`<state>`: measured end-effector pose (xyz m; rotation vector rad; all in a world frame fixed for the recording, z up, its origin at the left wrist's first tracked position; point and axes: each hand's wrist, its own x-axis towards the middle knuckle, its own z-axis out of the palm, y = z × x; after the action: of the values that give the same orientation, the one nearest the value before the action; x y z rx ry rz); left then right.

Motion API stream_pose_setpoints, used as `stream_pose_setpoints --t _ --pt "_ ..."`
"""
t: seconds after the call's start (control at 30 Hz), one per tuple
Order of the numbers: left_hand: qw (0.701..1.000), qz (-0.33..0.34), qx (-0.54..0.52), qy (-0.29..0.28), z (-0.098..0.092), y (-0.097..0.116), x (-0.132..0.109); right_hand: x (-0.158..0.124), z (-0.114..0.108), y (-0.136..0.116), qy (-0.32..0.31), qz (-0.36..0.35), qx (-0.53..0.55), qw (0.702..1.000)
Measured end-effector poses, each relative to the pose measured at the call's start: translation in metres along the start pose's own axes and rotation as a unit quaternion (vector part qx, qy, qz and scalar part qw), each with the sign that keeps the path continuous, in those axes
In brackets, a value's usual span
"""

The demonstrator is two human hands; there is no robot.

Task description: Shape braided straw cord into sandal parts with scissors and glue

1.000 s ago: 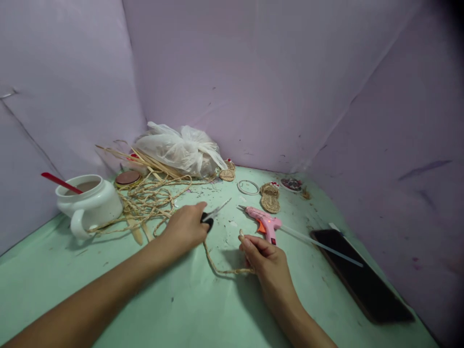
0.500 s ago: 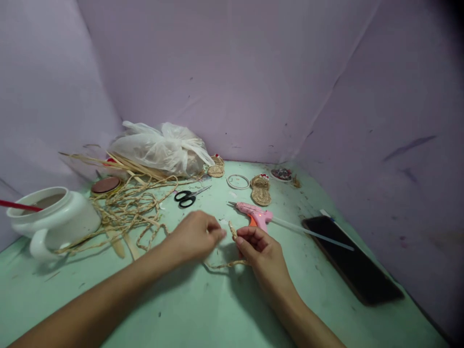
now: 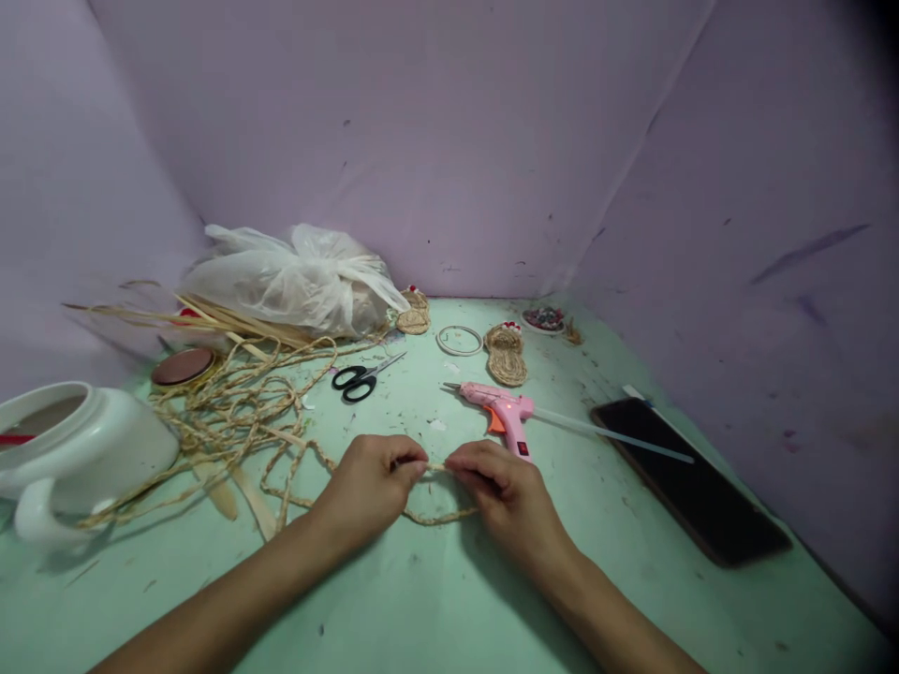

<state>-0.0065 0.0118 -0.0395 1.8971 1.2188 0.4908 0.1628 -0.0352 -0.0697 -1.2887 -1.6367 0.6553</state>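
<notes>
My left hand (image 3: 369,487) and my right hand (image 3: 502,487) meet over the green table, both pinching the end of a braided straw cord (image 3: 435,514). The cord loops under my hands and runs left into a tangle of straw cord (image 3: 239,412). Black-handled scissors (image 3: 360,379) lie free on the table behind my left hand. A pink glue gun (image 3: 502,409) with a glue stick lies just beyond my right hand.
A white jug (image 3: 77,454) stands at the left edge. A white plastic bag (image 3: 287,281) sits at the back, with a ring (image 3: 460,340), small woven straw soles (image 3: 507,356) and a small dish (image 3: 542,319) near it. A dark phone (image 3: 692,482) lies at right. Purple walls enclose the table.
My left hand has let go of the scissors, which now lie on the table, and has come back to pinch the cord end together with my right hand.
</notes>
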Motion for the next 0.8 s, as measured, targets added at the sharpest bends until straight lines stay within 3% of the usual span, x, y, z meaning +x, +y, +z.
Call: stream_pose_setpoints --t 0.13,0.27,0.37,0.47,0.53,0.6,0.67,0.8 --pt "0.999 0.002 0.049 0.007 0.005 -0.005 0.003 -0.002 -0.002 -0.004 0.017 -0.023 -0.039 0.999" --pt "0.996 -0.03 0.059 0.058 0.009 -0.007 0.004 0.002 -0.019 -0.011 0.123 -0.043 -0.129 0.983" --pt "0.993 -0.067 0.046 0.084 0.011 -0.007 0.005 0.009 -0.039 -0.009 0.196 0.062 -0.229 0.951" --pt "0.99 -0.087 0.033 0.108 0.012 -0.006 0.005 0.015 -0.055 -0.001 0.103 0.245 -0.356 0.896" --pt "0.988 -0.094 0.027 0.117 0.012 -0.006 0.005 0.018 -0.058 0.002 0.055 0.294 -0.384 0.873" --pt "0.988 -0.098 0.019 0.12 0.011 -0.005 0.005 0.021 -0.055 0.003 0.061 0.296 -0.33 0.894" --pt "0.987 -0.101 0.004 0.121 0.01 -0.004 0.004 0.023 -0.05 0.004 0.095 0.313 -0.211 0.921" --pt "0.986 -0.108 -0.015 0.124 0.008 -0.004 0.004 0.03 -0.043 0.002 0.121 0.375 -0.03 0.919"
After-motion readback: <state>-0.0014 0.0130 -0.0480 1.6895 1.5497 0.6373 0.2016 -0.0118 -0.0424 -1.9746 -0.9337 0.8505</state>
